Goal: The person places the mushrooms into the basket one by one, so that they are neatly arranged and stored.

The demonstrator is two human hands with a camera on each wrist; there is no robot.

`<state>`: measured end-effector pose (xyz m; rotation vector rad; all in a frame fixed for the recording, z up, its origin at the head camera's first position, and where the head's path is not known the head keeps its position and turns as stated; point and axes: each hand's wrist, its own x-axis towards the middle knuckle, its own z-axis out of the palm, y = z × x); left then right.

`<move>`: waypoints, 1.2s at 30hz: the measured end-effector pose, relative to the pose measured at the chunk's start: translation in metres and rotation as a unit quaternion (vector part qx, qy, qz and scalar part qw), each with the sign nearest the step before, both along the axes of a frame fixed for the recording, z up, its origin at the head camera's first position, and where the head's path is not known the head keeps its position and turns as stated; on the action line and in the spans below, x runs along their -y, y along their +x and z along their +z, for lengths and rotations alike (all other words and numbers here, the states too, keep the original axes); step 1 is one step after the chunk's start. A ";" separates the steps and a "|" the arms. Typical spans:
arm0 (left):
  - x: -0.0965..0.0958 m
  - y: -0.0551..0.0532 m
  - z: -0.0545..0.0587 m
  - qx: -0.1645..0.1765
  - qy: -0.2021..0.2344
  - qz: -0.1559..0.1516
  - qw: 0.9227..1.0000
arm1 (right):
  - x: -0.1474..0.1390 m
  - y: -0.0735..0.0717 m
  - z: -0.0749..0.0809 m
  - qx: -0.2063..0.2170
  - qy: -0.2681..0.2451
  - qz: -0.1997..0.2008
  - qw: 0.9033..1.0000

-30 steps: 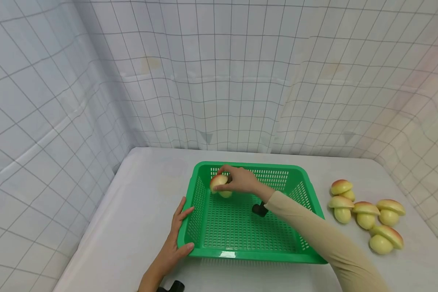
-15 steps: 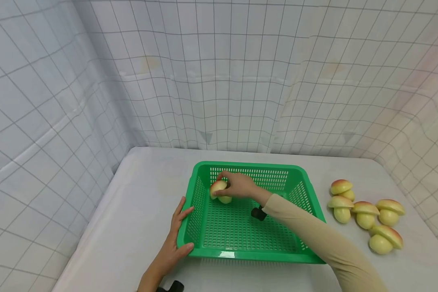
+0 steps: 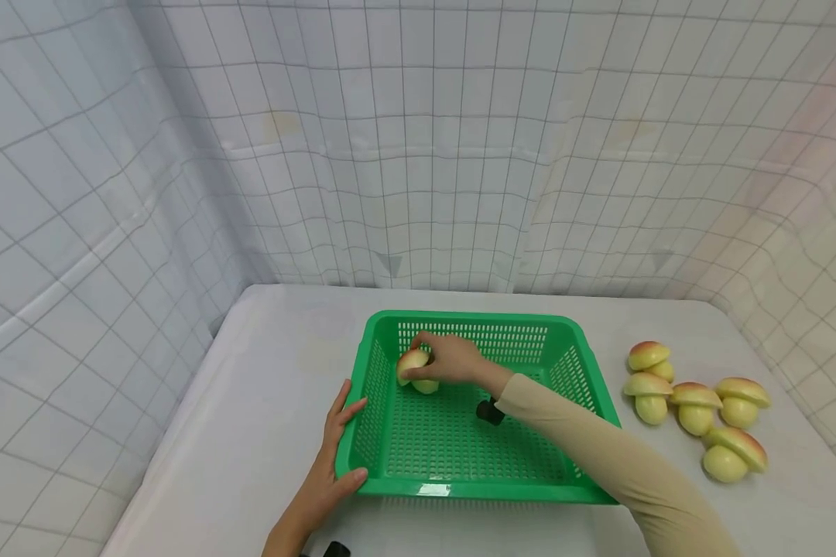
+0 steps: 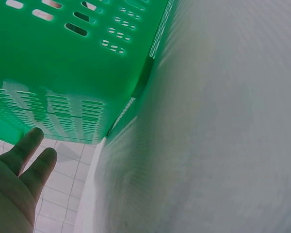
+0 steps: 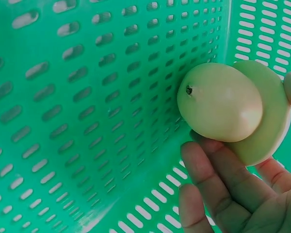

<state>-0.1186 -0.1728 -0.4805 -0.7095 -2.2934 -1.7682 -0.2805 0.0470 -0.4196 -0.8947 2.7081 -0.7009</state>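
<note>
A mushroom with a red-and-yellow cap and a pale round stem (image 3: 425, 385) is inside the green basket (image 3: 488, 493), near its far left corner. My right hand (image 3: 453, 360) holds it by the cap (image 5: 274, 104), thumb on one side and fingers on the other. In the right wrist view the stem (image 5: 220, 102) sits close against the slotted basket floor. My left hand (image 3: 330, 460) rests along the basket's left side, thumb at the near left corner. Its fingers (image 4: 39, 172) look fairly straight beside the slotted wall in the left wrist view.
Several similar mushrooms lie on the white table to the right of the basket, among them one mushroom (image 3: 734, 455) nearest me. A white grid-patterned curtain (image 3: 418, 155) hangs behind the table (image 3: 251, 387) and along both sides. My right sleeve (image 3: 599, 456) crosses the basket's right rim.
My right hand has moved slightly nearer to me and lower in the basket, bringing the mushroom along. My left hand has stayed at the basket's left side.
</note>
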 end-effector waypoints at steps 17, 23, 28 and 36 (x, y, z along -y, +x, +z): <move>0.000 0.000 0.001 0.012 -0.009 0.008 1.000 | 0.004 0.000 -0.002 -0.018 0.037 0.001 0.999; 0.000 0.001 0.001 0.013 -0.008 0.007 1.000 | 0.002 -0.002 -0.001 -0.015 0.060 0.014 0.998; 0.000 0.000 0.001 0.016 -0.009 0.009 1.000 | -0.004 -0.003 0.006 -0.014 0.074 0.020 0.997; 0.000 0.000 0.000 0.006 -0.003 0.005 1.000 | -0.033 -0.001 0.040 0.000 0.059 -0.002 0.998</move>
